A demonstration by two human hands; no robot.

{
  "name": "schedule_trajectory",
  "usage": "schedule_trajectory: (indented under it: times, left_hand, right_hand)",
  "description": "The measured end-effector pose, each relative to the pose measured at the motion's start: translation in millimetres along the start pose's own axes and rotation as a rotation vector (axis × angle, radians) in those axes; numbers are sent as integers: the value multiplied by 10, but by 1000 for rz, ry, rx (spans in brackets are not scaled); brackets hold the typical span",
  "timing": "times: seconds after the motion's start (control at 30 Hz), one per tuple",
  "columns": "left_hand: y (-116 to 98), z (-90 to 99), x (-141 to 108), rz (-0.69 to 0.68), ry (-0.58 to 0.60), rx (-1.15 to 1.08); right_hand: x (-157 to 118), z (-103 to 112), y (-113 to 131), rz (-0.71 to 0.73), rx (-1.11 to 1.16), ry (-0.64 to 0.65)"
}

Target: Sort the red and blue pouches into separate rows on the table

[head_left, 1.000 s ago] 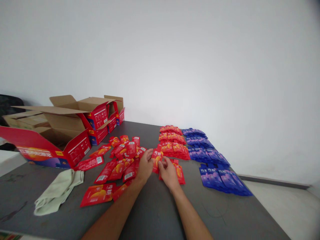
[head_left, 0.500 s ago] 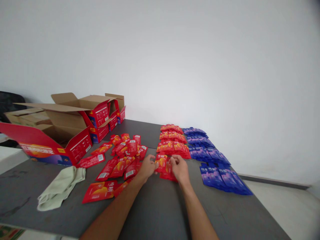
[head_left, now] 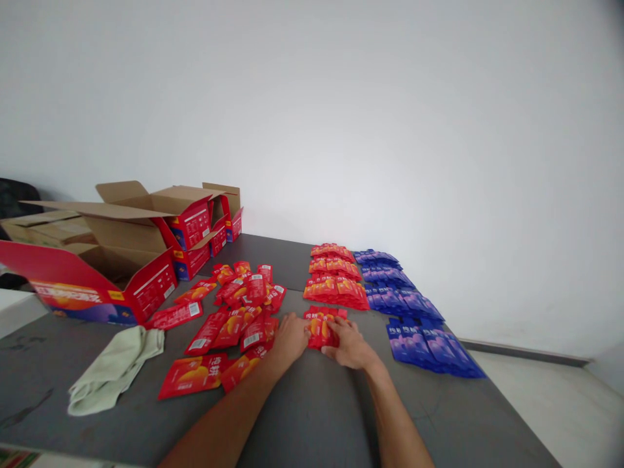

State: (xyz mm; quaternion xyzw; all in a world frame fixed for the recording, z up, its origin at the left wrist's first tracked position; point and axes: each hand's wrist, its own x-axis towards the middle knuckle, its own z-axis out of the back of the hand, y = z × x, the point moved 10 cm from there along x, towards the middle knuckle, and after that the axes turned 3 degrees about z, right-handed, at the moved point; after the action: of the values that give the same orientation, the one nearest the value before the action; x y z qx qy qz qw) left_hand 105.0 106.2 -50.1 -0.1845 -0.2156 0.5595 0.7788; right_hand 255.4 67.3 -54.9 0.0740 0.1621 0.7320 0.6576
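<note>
A small overlapping group of red pouches (head_left: 319,328) with orange fruit pictures lies on the dark grey table between my hands. At its left edge, my left hand (head_left: 290,339) rests with fingers loosely bent, the tips touching the pouch side. From the right, my right hand (head_left: 350,344) lies over the group, fingers spread on the pouches and thumb apart, covering part of them. Just beyond are rows of red pouches (head_left: 336,290), overlapped and face up. Left of my left hand is a loose pile of red pouches (head_left: 234,325), some showing barcodes.
Rows of blue pouches (head_left: 433,344) run along the table's right side. Open red cartons (head_left: 151,286) stand at the left, with more cartons (head_left: 192,224) behind. A pale green folded cloth (head_left: 112,370) lies at the front left. The white wall (head_left: 341,130) borders the table's back.
My left hand has let go of the pouch it pinched, which now lies with the group. My right hand has flattened and spread over the pouches.
</note>
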Motion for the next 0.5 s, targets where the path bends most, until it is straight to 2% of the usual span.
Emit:
schedule_trajectory:
  times: [0.1,0.33,0.5]
  left_hand:
    - [-110,24,-23,-78,-4,34]
    - [-418,-102,-192,-361,145,-107]
    - [-610,-244,-272,-400,160,-110]
  right_hand:
    - [-50,-76,5,-32,-33,8]
    - [-207,-129,-83,7,-45,-49]
    - [-322,-88,-313,-13,-56,-55]
